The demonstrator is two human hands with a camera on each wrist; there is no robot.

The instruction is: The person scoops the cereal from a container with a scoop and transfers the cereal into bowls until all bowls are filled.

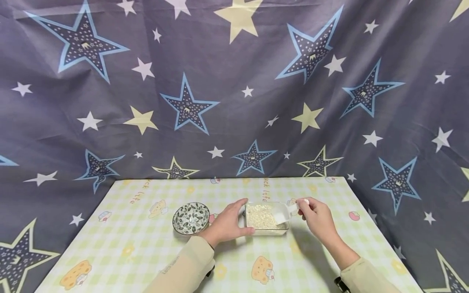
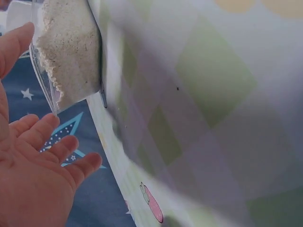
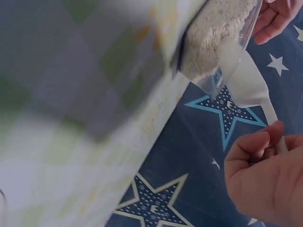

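A clear rectangular container (image 1: pixel 269 232) of pale oat flakes (image 1: pixel 259 216) stands on the table. My left hand (image 1: pixel 228 223) rests against the container's left end, thumb and fingers spread at its corners. In the left wrist view the fingers of this hand (image 2: pixel 42 165) look straight and apart. By its handle my right hand (image 1: pixel 318 219) grips a white scoop (image 1: pixel 281 212), whose blade dips into the flakes at the container's right side. The right wrist view shows the curled fingers of that hand (image 3: pixel 265 165) round the scoop's handle (image 3: pixel 270 112).
To the left of the container stands a round bowl (image 1: pixel 191 218) with a dark leaf pattern, close to my left wrist. A green checked cloth (image 1: pixel 146 252) covers the table. Behind it hangs a dark curtain (image 1: pixel 220 61) printed with stars.
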